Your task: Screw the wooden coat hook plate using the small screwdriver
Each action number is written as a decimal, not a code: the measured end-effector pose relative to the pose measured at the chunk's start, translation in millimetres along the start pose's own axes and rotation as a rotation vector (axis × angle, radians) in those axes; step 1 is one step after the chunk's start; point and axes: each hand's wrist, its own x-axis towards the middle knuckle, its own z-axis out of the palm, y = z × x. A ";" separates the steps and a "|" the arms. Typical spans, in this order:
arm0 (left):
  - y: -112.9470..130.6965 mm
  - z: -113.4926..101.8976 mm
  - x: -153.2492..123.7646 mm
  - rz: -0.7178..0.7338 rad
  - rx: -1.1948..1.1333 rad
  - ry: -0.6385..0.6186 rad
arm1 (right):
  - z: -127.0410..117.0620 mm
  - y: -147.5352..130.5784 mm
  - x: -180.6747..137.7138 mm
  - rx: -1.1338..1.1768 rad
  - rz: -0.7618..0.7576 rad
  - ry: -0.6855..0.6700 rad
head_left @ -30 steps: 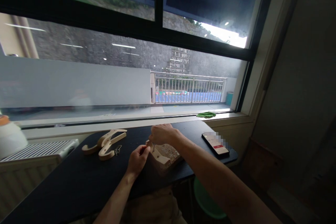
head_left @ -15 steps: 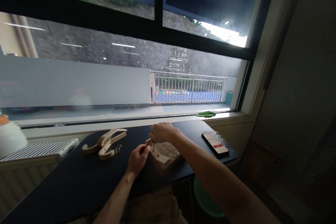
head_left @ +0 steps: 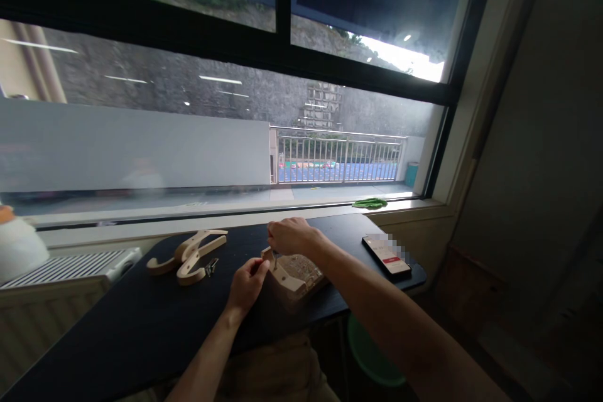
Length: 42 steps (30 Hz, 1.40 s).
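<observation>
A light wooden piece (head_left: 289, 276) lies on the black table (head_left: 117, 326) in front of me. My left hand (head_left: 245, 287) is closed on its left end and steadies it. My right hand (head_left: 289, 236) hovers just above the piece, fingers pinched round a thin metal tool (head_left: 274, 259) that stands upright on the wood. Two curved wooden hooks (head_left: 191, 254) lie stacked to the left, with small metal screws (head_left: 210, 267) beside them.
A phone (head_left: 387, 255) with a lit screen lies at the table's right end. A green cloth (head_left: 370, 203) rests on the window sill behind. A white radiator (head_left: 61, 267) and a white container (head_left: 16, 245) stand at the left. A green stool (head_left: 372, 358) is under the table.
Both hands and the wooden piece stay almost where they were; the view has shifted very slightly.
</observation>
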 end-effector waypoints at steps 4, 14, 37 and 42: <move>1.1 -0.7 0.4 -0.003 0.005 0.001 | 4.7 1.5 1.4 0.004 0.002 0.028; 7.0 -1.4 -1.2 -0.008 0.006 0.011 | 10.2 -0.3 3.9 0.018 0.053 0.062; 8.0 -2.3 -2.0 0.002 0.001 -0.004 | 4.0 -2.8 0.5 0.043 0.048 0.006; 10.3 -3.5 -2.8 0.002 -0.002 -0.002 | -2.0 -5.7 -1.6 0.053 0.078 -0.042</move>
